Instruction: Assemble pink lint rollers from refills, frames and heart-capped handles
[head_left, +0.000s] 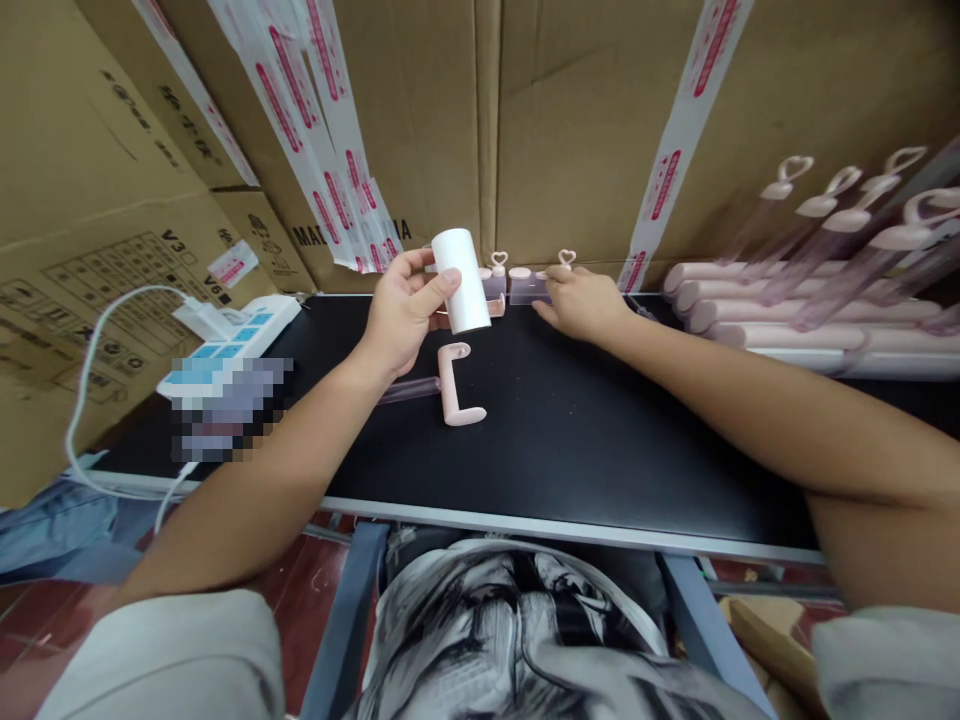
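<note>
My left hand (409,305) holds a white cylinder (461,282) upright with a slight tilt, thumb across its front. Just below it on the black table lies a pink C-shaped bracket (450,385) with a translucent handle (409,391). At the table's back edge, my right hand (583,302) reaches among small pink and clear parts (526,285); its fingertips touch or cover some of them, and what they grip, if anything, is hidden. A pink heart-shaped loop (567,258) rises behind its fingers.
Pink rollers (795,305) with clear handles and heart loops are stacked at the right. A power strip (232,345) with a white cable sits at the left, beside a blurred-out object (229,405). Taped cardboard boxes (570,120) stand along the back of the table (585,450).
</note>
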